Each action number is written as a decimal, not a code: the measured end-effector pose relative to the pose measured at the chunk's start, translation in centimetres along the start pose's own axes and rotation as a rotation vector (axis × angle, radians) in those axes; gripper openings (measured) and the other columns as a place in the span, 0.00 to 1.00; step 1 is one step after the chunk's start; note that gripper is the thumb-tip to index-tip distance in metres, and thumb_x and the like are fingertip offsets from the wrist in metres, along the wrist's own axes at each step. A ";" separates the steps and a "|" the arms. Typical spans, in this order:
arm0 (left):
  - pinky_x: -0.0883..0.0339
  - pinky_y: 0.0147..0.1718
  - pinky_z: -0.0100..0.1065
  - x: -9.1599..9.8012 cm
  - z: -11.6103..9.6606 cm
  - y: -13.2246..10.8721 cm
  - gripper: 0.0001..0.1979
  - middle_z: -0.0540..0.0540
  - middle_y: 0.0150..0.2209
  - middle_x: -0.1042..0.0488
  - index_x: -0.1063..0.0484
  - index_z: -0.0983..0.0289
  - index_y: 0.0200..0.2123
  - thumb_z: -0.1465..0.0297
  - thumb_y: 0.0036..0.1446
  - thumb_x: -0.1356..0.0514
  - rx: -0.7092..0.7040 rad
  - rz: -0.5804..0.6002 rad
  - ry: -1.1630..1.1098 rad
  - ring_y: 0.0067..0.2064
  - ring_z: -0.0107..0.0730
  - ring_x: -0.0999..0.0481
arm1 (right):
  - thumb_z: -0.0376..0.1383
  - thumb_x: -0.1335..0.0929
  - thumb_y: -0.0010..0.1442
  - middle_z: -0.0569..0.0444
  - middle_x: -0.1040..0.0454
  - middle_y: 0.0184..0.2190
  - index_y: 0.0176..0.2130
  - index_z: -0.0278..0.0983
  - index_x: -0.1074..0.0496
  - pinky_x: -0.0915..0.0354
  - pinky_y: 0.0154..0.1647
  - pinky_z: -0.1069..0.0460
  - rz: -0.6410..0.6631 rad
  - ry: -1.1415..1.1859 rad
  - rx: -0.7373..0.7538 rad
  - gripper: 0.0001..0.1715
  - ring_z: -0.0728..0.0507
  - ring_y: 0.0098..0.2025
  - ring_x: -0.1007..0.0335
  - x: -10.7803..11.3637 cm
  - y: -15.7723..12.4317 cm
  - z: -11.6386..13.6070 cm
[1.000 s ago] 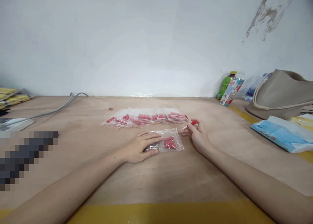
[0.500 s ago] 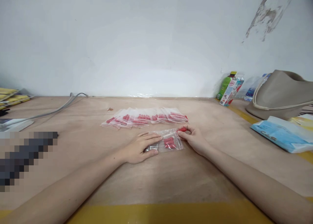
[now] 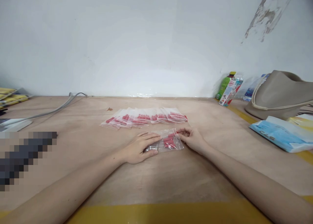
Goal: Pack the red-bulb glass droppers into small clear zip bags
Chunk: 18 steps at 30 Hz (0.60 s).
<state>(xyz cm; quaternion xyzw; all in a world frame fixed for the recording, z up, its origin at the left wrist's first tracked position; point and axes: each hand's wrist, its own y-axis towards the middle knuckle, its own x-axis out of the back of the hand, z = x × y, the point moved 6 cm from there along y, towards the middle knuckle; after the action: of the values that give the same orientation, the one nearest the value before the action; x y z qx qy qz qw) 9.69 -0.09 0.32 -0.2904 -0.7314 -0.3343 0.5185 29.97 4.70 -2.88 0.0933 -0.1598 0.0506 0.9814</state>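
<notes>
A clear zip-lock bag lies flat on the table, with several small red pieces inside. My left hand rests flat across its left end, fingers stretched out and thumb apart. At the bag's right end, along the zip edge, my right hand has thumb and fingers closed together. A trace of red shows by those fingertips, but whether a piece is still between them is unclear. Just beyond my hands, a row of overlapping filled zip-lock bags holds more red pieces.
Two drink bottles lean near the wall at right, beside a grey-beige bag with a cord. A blue-and-white packet lies at the right. Grey cable runs along the left, near yellow packs. A blurred dark item lies nearer.
The red piece that showed in my right fingers at the bag's mouth is now largely out of sight. The red pieces inside have shifted. My left hand has stayed put.
</notes>
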 end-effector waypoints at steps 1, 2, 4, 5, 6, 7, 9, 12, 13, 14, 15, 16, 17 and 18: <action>0.53 0.59 0.44 0.0 0.0 0.0 0.25 0.52 0.61 0.44 0.48 0.54 0.61 0.57 0.62 0.52 -0.001 -0.001 -0.001 0.61 0.38 0.45 | 0.44 0.31 0.45 0.53 0.26 0.27 0.32 0.36 0.29 0.33 0.31 0.50 0.062 0.053 0.010 0.16 0.46 0.29 0.30 -0.6 -0.2 0.3; 0.53 0.59 0.44 0.0 0.0 0.0 0.25 0.52 0.61 0.44 0.49 0.54 0.61 0.57 0.62 0.52 -0.002 -0.003 -0.002 0.61 0.38 0.45 | 0.44 0.32 0.47 0.53 0.25 0.28 0.34 0.36 0.29 0.33 0.33 0.50 0.121 0.098 0.026 0.16 0.45 0.31 0.29 -1.2 -0.4 0.6; 0.52 0.59 0.44 0.1 0.0 0.0 0.25 0.52 0.60 0.43 0.49 0.54 0.61 0.57 0.62 0.52 -0.003 -0.008 -0.005 0.61 0.38 0.45 | 0.44 0.34 0.49 0.52 0.25 0.31 0.37 0.36 0.31 0.32 0.34 0.49 0.196 0.133 0.063 0.16 0.45 0.33 0.28 -1.9 -0.7 1.3; 0.52 0.59 0.44 0.1 0.0 0.0 0.25 0.52 0.60 0.43 0.49 0.54 0.61 0.57 0.62 0.52 -0.002 -0.010 -0.006 0.61 0.38 0.45 | 0.43 0.34 0.50 0.51 0.25 0.32 0.37 0.36 0.32 0.32 0.34 0.49 0.188 0.115 0.088 0.16 0.45 0.33 0.28 -1.8 -0.8 1.6; 0.52 0.59 0.44 0.1 0.0 0.0 0.25 0.52 0.60 0.43 0.49 0.54 0.61 0.57 0.62 0.52 0.001 -0.011 -0.007 0.61 0.38 0.45 | 0.43 0.34 0.50 0.51 0.26 0.32 0.38 0.36 0.33 0.33 0.33 0.50 0.141 0.067 0.114 0.17 0.45 0.33 0.29 -1.4 -0.7 1.9; 0.53 0.59 0.44 0.1 0.1 0.0 0.25 0.52 0.60 0.43 0.49 0.54 0.61 0.57 0.62 0.52 0.002 -0.010 -0.006 0.61 0.38 0.45 | 0.43 0.34 0.50 0.51 0.26 0.32 0.38 0.36 0.33 0.33 0.31 0.51 0.052 -0.018 0.138 0.16 0.46 0.31 0.29 -0.7 -0.5 2.0; 0.53 0.59 0.44 0.1 0.1 0.0 0.25 0.51 0.60 0.43 0.48 0.54 0.61 0.57 0.62 0.52 0.001 -0.009 -0.002 0.61 0.38 0.45 | 0.42 0.35 0.51 0.51 0.27 0.31 0.38 0.36 0.33 0.35 0.30 0.51 -0.210 -0.269 0.172 0.15 0.47 0.27 0.32 1.8 0.0 2.2; 0.52 0.59 0.44 0.0 0.1 0.0 0.25 0.52 0.60 0.43 0.48 0.54 0.61 0.56 0.62 0.52 -0.001 -0.010 0.010 0.61 0.38 0.44 | 0.41 0.36 0.53 0.47 0.28 0.38 0.39 0.35 0.31 0.37 0.36 0.49 -0.543 -0.619 0.102 0.15 0.46 0.30 0.33 5.7 0.9 1.6; 0.52 0.59 0.44 0.0 0.2 0.0 0.25 0.52 0.60 0.43 0.48 0.54 0.60 0.56 0.62 0.52 0.002 -0.007 0.013 0.61 0.38 0.44 | 0.42 0.36 0.53 0.46 0.29 0.40 0.39 0.35 0.30 0.38 0.37 0.49 -0.568 -0.670 0.030 0.16 0.45 0.33 0.32 6.6 1.5 1.0; 0.52 0.59 0.44 -0.1 0.2 0.0 0.25 0.52 0.60 0.43 0.48 0.54 0.60 0.56 0.62 0.52 0.004 -0.003 0.014 0.61 0.37 0.44 | 0.43 0.36 0.52 0.45 0.28 0.40 0.39 0.35 0.29 0.38 0.37 0.49 -0.550 -0.689 -0.054 0.17 0.43 0.36 0.31 7.3 2.1 0.1; 0.52 0.59 0.44 -0.1 0.2 0.0 0.25 0.52 0.60 0.43 0.47 0.55 0.60 0.56 0.62 0.52 0.007 0.000 0.015 0.61 0.37 0.45 | 0.45 0.35 0.51 0.46 0.28 0.39 0.38 0.35 0.29 0.38 0.36 0.49 -0.500 -0.684 -0.118 0.19 0.42 0.37 0.31 7.7 2.7 -0.6; 0.52 0.59 0.43 -0.1 0.2 0.0 0.25 0.52 0.60 0.43 0.47 0.55 0.60 0.56 0.62 0.52 0.007 0.003 0.015 0.61 0.37 0.45 | 0.47 0.35 0.51 0.47 0.27 0.38 0.38 0.35 0.28 0.38 0.36 0.50 -0.449 -0.677 -0.162 0.21 0.42 0.38 0.31 7.9 3.2 -1.2; 0.52 0.59 0.43 -0.1 0.2 0.0 0.25 0.52 0.60 0.43 0.47 0.55 0.60 0.56 0.62 0.52 0.006 0.004 0.014 0.61 0.37 0.45 | 0.48 0.34 0.50 0.48 0.26 0.37 0.38 0.36 0.28 0.38 0.35 0.51 -0.399 -0.674 -0.179 0.22 0.42 0.38 0.30 7.9 3.6 -1.5; 0.53 0.59 0.43 -0.1 0.2 0.0 0.25 0.52 0.60 0.43 0.48 0.55 0.60 0.56 0.62 0.52 0.004 0.003 0.014 0.61 0.37 0.45 | 0.49 0.34 0.49 0.49 0.25 0.37 0.38 0.36 0.28 0.38 0.35 0.51 -0.357 -0.677 -0.175 0.22 0.43 0.38 0.30 7.7 3.9 -1.5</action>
<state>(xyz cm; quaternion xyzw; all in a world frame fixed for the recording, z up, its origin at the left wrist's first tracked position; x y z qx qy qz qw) 9.62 0.03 0.17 -0.2880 -0.7282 -0.3341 0.5245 37.20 9.40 -1.16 0.0468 -0.4596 -0.1683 0.8708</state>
